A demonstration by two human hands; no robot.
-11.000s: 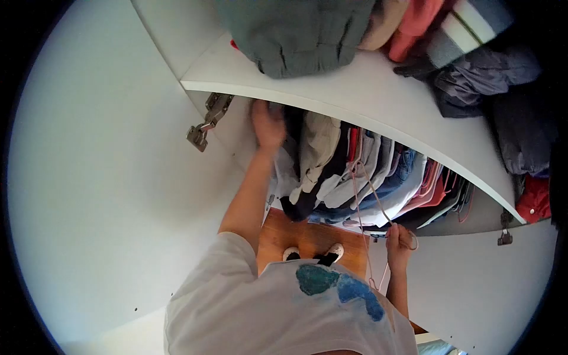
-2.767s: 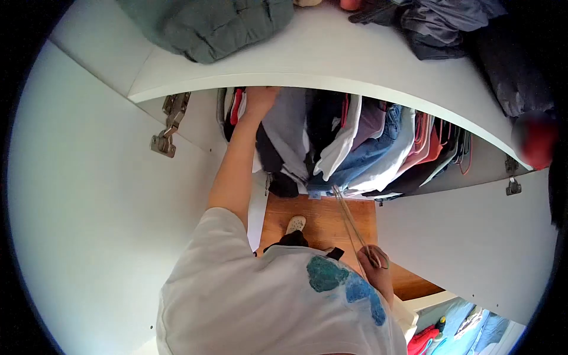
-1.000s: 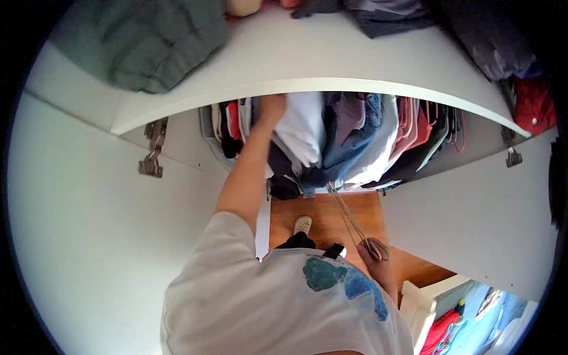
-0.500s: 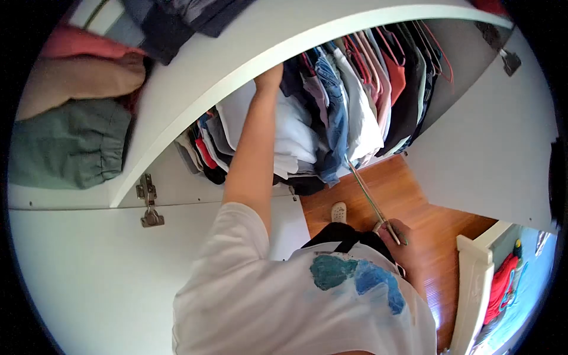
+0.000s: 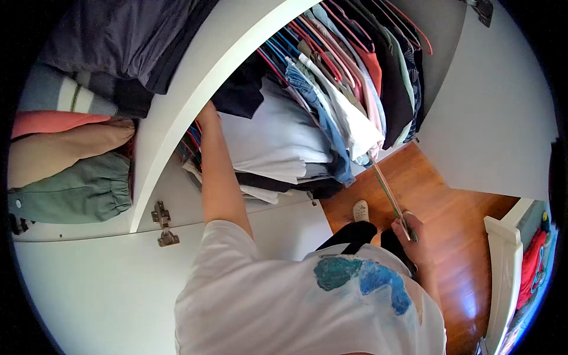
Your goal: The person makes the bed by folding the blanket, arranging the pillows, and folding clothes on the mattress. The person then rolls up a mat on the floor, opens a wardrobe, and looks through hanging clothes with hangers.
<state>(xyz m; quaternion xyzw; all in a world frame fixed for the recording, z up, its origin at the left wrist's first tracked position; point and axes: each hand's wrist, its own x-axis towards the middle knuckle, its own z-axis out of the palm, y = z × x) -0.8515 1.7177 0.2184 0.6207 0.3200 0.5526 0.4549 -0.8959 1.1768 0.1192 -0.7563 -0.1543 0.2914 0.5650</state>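
Note:
My left hand [image 5: 207, 115] reaches up under the edge of the shelf into the wardrobe, beside the hanging clothes. Its fingers are hidden behind the shelf edge. Right of that forearm hang a black garment [image 5: 241, 89] and a wide white garment [image 5: 272, 133]. Farther right are a blue denim garment [image 5: 316, 97] and another white one [image 5: 355, 127]. Low by my side, my right hand [image 5: 412, 236] is closed around a few thin clothes hangers [image 5: 386, 188], green and pale pink, seen edge-on. Their far ends point up toward the hanging clothes.
Folded clothes, including green trousers [image 5: 77, 189] and a dark garment [image 5: 118, 38], lie on the upper shelf [image 5: 177, 124]. White wardrobe doors [image 5: 491, 118] stand open on both sides. Behind my right side are the wooden floor [image 5: 455, 236] and a white bed frame [image 5: 503, 254].
My left hand has moved left along the hanging clothes, and the white garment now spreads wider beside my arm. The view has shifted. My right hand still holds the hangers.

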